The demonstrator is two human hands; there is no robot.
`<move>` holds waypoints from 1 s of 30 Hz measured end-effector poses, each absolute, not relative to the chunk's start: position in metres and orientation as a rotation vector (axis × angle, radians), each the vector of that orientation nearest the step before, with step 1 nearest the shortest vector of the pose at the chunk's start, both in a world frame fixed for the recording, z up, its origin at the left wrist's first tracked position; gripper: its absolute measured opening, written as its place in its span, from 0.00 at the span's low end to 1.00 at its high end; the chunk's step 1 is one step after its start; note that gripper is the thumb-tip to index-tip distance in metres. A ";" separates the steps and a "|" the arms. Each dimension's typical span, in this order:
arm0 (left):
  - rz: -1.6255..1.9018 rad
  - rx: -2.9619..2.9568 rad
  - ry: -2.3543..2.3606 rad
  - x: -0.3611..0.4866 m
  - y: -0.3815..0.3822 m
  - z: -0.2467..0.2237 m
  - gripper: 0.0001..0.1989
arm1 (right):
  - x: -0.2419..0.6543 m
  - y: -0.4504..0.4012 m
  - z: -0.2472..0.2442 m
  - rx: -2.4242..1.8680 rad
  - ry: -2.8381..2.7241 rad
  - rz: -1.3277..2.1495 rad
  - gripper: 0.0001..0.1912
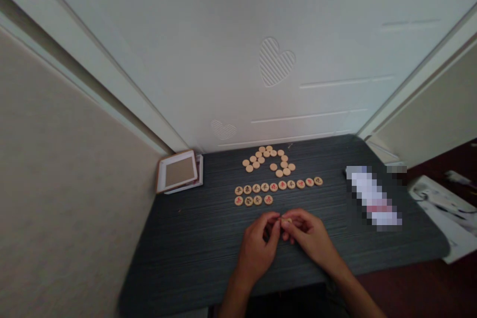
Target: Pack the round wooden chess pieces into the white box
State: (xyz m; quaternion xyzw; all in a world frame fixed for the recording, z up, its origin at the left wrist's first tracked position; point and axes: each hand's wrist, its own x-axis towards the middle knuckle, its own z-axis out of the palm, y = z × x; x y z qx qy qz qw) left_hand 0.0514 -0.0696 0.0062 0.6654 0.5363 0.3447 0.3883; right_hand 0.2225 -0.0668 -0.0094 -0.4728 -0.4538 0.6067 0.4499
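Observation:
My two hands meet just above the dark table, fingertips to fingertips. Between the thumb and forefinger of my right hand (307, 233) is a small, pale, round Chinese chess piece (286, 220), mostly covered by fingers. My left hand (261, 241) pinches at the left edge of the same piece. Beyond them lies a long row of face-up Chinese chess pieces (282, 185) with red and black characters. A shorter row (257, 200), nearer me, starts under its left end. Farther back, a loose curved cluster of pieces (284, 158) shows blank sides.
The dark wood-grained table (179, 253) stands against a white panel (186, 59) with embossed hearts. A shallow box (180, 171) sits at its back left corner. On the right lies a blurred-out, pale oblong item (372, 198). Beyond the right edge is a white surface with cables (443, 208).

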 end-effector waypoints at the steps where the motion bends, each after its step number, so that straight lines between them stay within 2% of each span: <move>1: 0.875 1.698 1.359 0.052 -0.070 0.007 0.10 | 0.223 -0.067 -0.009 -1.187 -1.138 1.485 0.14; 18: 0.892 1.698 1.361 0.053 -0.069 0.009 0.10 | 0.221 -0.067 -0.008 -1.278 -1.262 1.349 0.15; 30: 0.945 1.670 1.376 0.051 -0.066 0.008 0.10 | 0.220 -0.067 -0.004 -1.177 -1.343 1.406 0.15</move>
